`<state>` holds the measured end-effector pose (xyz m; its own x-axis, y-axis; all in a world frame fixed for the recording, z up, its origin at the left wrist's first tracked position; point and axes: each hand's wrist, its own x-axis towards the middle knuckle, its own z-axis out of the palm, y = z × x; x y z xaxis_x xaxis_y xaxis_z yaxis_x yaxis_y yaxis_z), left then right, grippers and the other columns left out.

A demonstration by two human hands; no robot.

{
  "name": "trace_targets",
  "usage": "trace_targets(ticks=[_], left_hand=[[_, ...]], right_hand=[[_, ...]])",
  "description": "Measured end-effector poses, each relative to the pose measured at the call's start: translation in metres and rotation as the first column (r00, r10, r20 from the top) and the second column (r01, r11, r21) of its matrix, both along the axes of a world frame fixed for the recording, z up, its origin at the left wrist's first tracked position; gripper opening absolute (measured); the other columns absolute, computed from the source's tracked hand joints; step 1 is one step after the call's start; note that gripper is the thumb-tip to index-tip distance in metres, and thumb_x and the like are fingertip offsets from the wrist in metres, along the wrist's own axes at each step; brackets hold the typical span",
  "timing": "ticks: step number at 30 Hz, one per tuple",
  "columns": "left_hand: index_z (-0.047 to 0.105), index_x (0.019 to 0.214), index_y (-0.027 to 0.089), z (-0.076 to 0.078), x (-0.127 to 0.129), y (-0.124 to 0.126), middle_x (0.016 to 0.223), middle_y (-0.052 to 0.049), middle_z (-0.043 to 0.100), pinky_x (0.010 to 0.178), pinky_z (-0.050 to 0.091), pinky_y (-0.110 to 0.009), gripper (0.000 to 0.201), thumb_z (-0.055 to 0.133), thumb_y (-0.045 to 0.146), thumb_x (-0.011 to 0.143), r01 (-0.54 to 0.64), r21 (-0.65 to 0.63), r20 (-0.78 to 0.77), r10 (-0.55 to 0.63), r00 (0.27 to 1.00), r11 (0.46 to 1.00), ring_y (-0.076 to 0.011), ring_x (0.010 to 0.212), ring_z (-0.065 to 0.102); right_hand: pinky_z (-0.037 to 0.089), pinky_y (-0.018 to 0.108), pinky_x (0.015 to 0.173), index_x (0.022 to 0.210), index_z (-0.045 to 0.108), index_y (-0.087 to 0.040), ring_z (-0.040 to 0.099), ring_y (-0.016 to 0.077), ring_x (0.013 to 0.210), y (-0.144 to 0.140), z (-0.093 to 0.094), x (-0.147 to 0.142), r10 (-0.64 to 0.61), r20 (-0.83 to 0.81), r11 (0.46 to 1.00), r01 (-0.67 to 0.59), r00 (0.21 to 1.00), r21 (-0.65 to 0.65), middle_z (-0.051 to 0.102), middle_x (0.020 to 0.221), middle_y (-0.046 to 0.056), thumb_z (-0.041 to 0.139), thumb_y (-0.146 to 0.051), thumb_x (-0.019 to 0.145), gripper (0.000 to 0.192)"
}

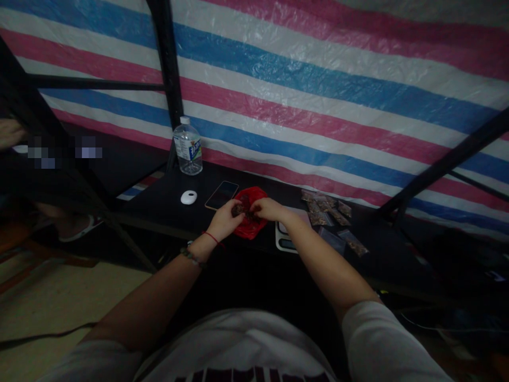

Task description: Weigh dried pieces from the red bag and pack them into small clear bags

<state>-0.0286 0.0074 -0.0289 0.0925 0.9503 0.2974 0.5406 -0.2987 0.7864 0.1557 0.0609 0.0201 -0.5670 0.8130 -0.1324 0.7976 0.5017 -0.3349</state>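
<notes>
A red plastic bag (250, 227) sits open on the black tabletop in front of me, with dark brown bits inside it. My left hand (227, 220) is at the bag's left side, its thumb and fingers closed round a small clump of brown bits (237, 210), perhaps in a clear packet. From the right, my right hand (268, 209) reaches into the bag with its fingertips pinched together; what they hold is too dark to make out. Partly under my right forearm lies a white digital scale (285, 243). Several small clear zip bags of brown bits (324, 207) lie right of it.
A phone (222, 195), a white rounded device (189, 197) and a clear plastic bottle (188, 148) are left of the bag. Black metal posts (167, 63) frame the table before a striped plastic sheet (318, 95). Another person's hand (10, 132) shows at far left.
</notes>
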Motion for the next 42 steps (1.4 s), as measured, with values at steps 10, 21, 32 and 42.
trace_targets(ticks=[10, 21, 32, 42], left_hand=[[0.058, 0.107, 0.020, -0.001, 0.000, 0.000, 0.097, -0.004, 0.067, 0.080, 0.049, -0.031, 0.036, 0.060, 0.026, 0.072, 0.025, -0.041, -0.046, -0.027, 0.999, 0.999, -0.0200, 0.088, 0.064], [0.058, 0.106, 0.019, -0.004, 0.000, 0.002, 0.098, -0.005, 0.067, 0.080, 0.049, -0.031, 0.036, 0.061, 0.027, 0.071, 0.006, -0.032, -0.046, -0.007, 0.999, 0.999, -0.0205, 0.089, 0.064], [0.058, 0.107, 0.019, -0.003, 0.000, 0.000, 0.097, -0.005, 0.068, 0.079, 0.050, -0.031, 0.037, 0.062, 0.026, 0.071, 0.008, -0.062, -0.063, -0.012, 0.998, 0.998, -0.0207, 0.086, 0.065], [0.060, 0.105, 0.019, -0.002, 0.001, -0.002, 0.097, -0.005, 0.068, 0.078, 0.050, -0.031, 0.035, 0.062, 0.028, 0.071, 0.007, -0.066, -0.062, -0.011, 0.998, 0.998, -0.0210, 0.088, 0.065]], right_hand=[[0.043, 0.024, 0.079, 0.106, 0.069, -0.016, 0.062, 0.0198, 0.094, 0.006, -0.011, -0.008, 0.106, 0.182, 0.986, -0.127, 0.978, 0.105, 0.069, 0.104, 0.010, 0.061, -0.018, 0.077, 0.030], [0.042, 0.023, 0.073, 0.102, 0.071, -0.020, 0.063, 0.0175, 0.088, 0.018, -0.020, -0.014, 0.074, 0.169, 0.992, -0.090, 0.983, 0.087, 0.071, 0.099, 0.005, 0.061, -0.016, 0.076, 0.028], [0.041, 0.019, 0.064, 0.102, 0.071, -0.018, 0.062, 0.0137, 0.074, 0.005, -0.002, 0.004, 0.120, 0.258, 0.993, -0.121, 0.959, -0.011, 0.072, 0.092, 0.004, 0.061, -0.016, 0.072, 0.032], [0.043, 0.021, 0.073, 0.103, 0.070, -0.019, 0.064, 0.0164, 0.086, 0.007, -0.009, 0.000, 0.108, 0.295, 0.992, -0.124, 0.949, 0.036, 0.071, 0.100, 0.005, 0.061, -0.015, 0.075, 0.029]])
